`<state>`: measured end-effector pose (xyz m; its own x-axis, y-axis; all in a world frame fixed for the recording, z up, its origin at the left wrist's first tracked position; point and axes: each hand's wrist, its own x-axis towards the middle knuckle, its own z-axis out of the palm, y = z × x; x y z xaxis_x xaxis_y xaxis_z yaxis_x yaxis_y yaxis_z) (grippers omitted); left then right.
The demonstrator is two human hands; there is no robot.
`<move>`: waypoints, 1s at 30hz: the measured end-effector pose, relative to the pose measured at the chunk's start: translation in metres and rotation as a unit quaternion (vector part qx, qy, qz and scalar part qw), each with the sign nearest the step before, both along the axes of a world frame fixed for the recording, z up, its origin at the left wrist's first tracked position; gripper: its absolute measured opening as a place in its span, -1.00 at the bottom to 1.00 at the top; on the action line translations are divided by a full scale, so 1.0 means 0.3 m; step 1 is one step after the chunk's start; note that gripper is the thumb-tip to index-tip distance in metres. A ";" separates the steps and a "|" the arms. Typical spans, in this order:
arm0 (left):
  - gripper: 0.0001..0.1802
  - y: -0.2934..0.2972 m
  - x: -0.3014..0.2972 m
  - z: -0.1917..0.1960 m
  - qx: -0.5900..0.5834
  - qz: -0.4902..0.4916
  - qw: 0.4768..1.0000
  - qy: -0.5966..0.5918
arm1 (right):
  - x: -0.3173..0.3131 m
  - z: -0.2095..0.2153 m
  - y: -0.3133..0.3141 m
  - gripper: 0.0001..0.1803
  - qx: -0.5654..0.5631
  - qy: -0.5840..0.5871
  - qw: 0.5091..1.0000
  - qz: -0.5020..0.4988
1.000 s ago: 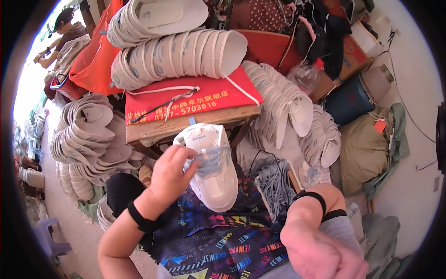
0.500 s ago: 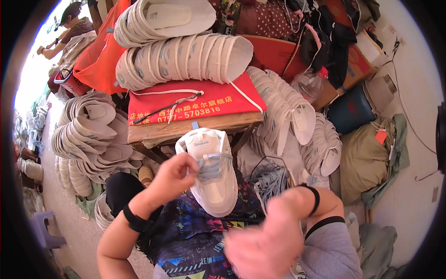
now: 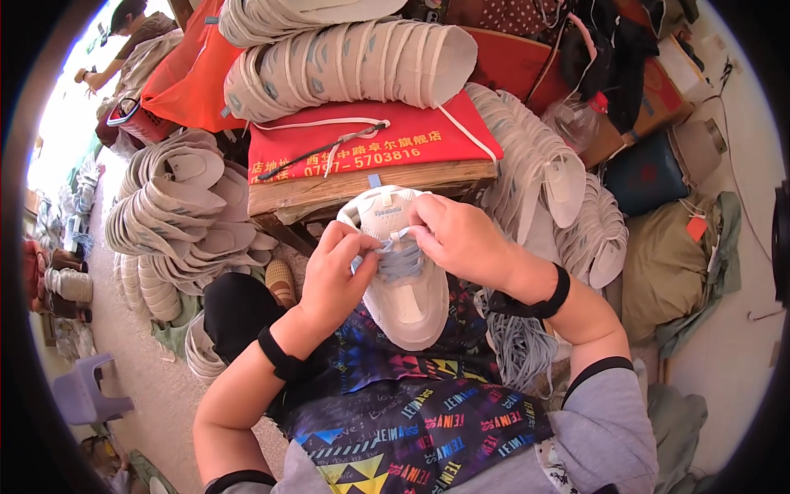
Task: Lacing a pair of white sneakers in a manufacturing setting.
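A pale cream shoe upper [image 3: 407, 317] rests toe toward me on my lap, its heel end near the wooden stool's edge. A grey-blue shoelace [image 3: 401, 263] crosses its front in several rows. On the shoe's left side, my left hand [image 3: 336, 267] is closed in a pinch on the lace, and a bit of it shows by the fingers. My right hand [image 3: 461, 239] pinches the lace at the upper right eyelets, beside the tongue. A short stretch of lace runs between the two hands. The exact fingertip grip is partly hidden.
Ahead stands a wooden stool [image 3: 370, 183] with a red cloth [image 3: 288, 148] and nested shoe uppers [image 3: 346, 70]. More stacked uppers lie left [image 3: 164, 214] and right [image 3: 535, 156]. Grey laces [image 3: 522, 350] hang by my right thigh. A purple stool [image 3: 90, 391] stands left; another person [image 3: 136, 41] sits far left.
My right hand has come up from the lower right to the shoe and pinches the lace. My left hand has moved slightly right and down. The whole view has shifted.
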<state>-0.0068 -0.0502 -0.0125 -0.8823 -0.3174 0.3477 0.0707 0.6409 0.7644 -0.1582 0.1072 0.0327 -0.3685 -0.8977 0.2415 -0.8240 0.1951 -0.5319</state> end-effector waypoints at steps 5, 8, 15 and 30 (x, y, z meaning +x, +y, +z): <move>-0.96 0.001 -0.003 0.010 0.099 -0.025 0.995 -0.015 | 0.012 0.018 0.013 -0.86 -0.047 -0.007 0.999 0.024; -0.90 -0.012 -0.014 0.012 0.048 -0.032 0.998 0.011 | 0.003 -0.005 0.028 -0.86 -0.032 0.063 0.997 0.021; -0.85 0.010 -0.058 0.029 -0.084 0.030 0.994 -0.069 | -0.079 0.032 0.085 -0.76 0.047 -0.492 0.869 -0.030; -0.83 -0.001 -0.016 0.005 -0.086 0.057 0.995 0.012 | 0.024 0.033 0.013 -0.78 0.202 0.076 0.976 0.014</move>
